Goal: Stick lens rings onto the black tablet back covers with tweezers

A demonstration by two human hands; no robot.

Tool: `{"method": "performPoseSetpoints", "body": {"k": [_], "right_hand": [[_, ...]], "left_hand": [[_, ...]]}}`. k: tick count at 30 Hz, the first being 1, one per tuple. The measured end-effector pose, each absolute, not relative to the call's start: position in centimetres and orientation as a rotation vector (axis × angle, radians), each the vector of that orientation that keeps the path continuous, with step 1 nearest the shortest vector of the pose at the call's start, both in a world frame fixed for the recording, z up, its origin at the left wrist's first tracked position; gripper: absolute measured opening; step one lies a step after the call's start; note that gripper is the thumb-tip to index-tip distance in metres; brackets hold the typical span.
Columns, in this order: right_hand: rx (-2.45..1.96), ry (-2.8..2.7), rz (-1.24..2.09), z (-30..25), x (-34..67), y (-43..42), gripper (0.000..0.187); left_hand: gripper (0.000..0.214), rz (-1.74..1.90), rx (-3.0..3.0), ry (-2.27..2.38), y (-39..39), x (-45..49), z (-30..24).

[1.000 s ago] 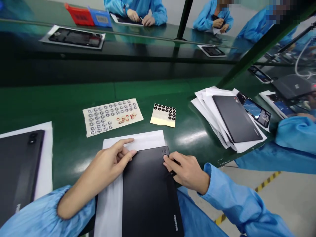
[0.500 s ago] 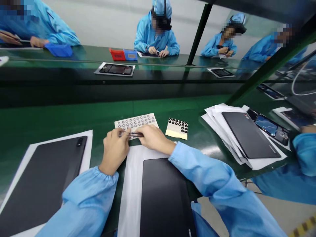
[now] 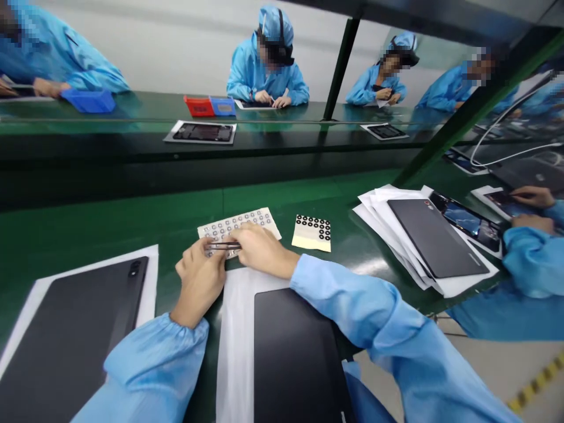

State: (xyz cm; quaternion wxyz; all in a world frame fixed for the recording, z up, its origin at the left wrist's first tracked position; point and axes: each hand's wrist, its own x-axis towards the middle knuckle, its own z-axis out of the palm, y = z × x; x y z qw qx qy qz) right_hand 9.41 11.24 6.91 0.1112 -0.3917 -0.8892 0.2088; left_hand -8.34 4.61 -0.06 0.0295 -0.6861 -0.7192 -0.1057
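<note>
My right hand [image 3: 259,249] is closed around dark tweezers [image 3: 227,245], whose tips point left over a pale sheet of small ring-marked stickers [image 3: 229,226]. My left hand [image 3: 200,276] has its fingers curled at that sheet's lower left edge, by the tweezer tips. Its fingertips appear to pinch the sheet, though the contact is partly hidden. Just right of the sheet lies a smaller sheet with black round stickers [image 3: 312,232]. Below my hands, a dark tablet [image 3: 295,352] rests back up on white paper [image 3: 233,346].
At left, another dark tablet [image 3: 83,329] lies on white paper. A stack of white sheets [image 3: 383,220] at right carries a tablet [image 3: 434,235]. A green post [image 3: 467,117] slants across the right. Co-workers in blue sit opposite; a neighbour's sleeve [image 3: 533,258] reaches in at right.
The view has shifted slightly. The tweezer tips now show apart from my left fingertips, over the sheet. The neighbour's hands have come into view at right.
</note>
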Motion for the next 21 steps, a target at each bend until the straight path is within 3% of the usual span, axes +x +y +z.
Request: {"method": "performPoseSetpoints", "body": {"k": [5, 8, 12, 16, 21], "right_hand": [[-1.074, -2.377, 0.581, 6.2, 20.8, 5.1, 0.025], [-1.233, -2.359, 0.463, 4.3, 26.0, 0.9, 0.016], [-1.342, -2.332, 0.237, 1.6, 27.5, -3.9, 0.026], [-1.294, -2.295, 0.171, 0.9, 26.2, -5.4, 0.044], [-1.304, -2.291, 0.129, 1.2, 25.8, -4.9, 0.037]], "left_hand": [[0.05, -0.787, -2.055, -2.185, 2.8, -6.9, 2.5], [0.05, -0.995, -2.371, -2.173, 1.3, -4.9, 4.1], [0.047, -0.742, -2.991, -2.159, -0.4, -2.0, 3.3], [0.043, -0.726, -2.918, -2.184, -0.9, -1.1, 2.0], [0.045, -0.673, -2.892, -2.234, -0.8, -1.3, 2.2]]}}
